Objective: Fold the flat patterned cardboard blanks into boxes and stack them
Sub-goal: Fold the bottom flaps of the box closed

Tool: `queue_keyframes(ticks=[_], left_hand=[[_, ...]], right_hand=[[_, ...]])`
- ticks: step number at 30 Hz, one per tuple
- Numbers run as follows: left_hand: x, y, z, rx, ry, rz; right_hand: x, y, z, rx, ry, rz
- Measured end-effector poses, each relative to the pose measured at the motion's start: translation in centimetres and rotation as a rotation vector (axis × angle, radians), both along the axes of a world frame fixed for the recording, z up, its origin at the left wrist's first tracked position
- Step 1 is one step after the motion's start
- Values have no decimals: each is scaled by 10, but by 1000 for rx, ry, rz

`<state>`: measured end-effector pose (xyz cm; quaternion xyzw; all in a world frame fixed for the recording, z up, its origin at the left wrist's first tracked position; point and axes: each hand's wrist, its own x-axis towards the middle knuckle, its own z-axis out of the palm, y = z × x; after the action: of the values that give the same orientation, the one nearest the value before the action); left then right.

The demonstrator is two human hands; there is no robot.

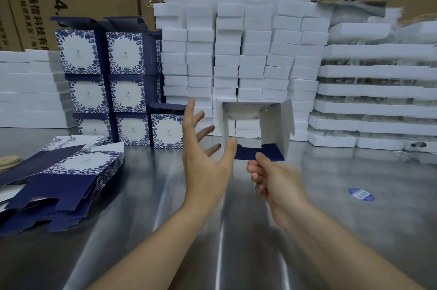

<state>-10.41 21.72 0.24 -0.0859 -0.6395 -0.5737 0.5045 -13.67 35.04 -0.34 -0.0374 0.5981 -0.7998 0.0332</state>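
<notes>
Right hand [272, 178] pinched the half-open blue-and-white cardboard box [274, 126] by one flap; it might flop. Left hand [205, 162] spread open at nine o'clock.

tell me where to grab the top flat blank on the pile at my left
Probably its navy flap on the near side, coming in from the right: the top blank lies flat, and that flap's stepped edge is exposed, leaving something to pinch.

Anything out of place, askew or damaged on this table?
Two small things. A blue oval sticker lies alone on the right side of the metal table, apart from everything else. The pile of flat blanks on the left is fanned out and skewed, not squared. Nothing looks damaged.
</notes>
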Motion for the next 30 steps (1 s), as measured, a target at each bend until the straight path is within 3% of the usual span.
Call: queue_keyframes(ticks=[2, 8, 13, 16, 20, 30], left_hand=[[1, 5, 0, 62, -75, 1], [-7, 16, -12, 305, -590, -255], [-6, 15, -8, 396, -625, -424], [-8, 15, -8, 343, -633, -460], [-7, 17, -7, 277, -615, -443], [-9, 14, -8, 331, -598, -373]], right_hand=[[0, 1, 2, -4, 31, -25], [-1, 2, 4, 20, 81, -39], [0, 1, 2, 44, 109, 5], [-1, 0, 4, 70, 134, 35], [0, 0, 6, 88, 146, 69], [7, -3, 8, 63, 76, 71]])
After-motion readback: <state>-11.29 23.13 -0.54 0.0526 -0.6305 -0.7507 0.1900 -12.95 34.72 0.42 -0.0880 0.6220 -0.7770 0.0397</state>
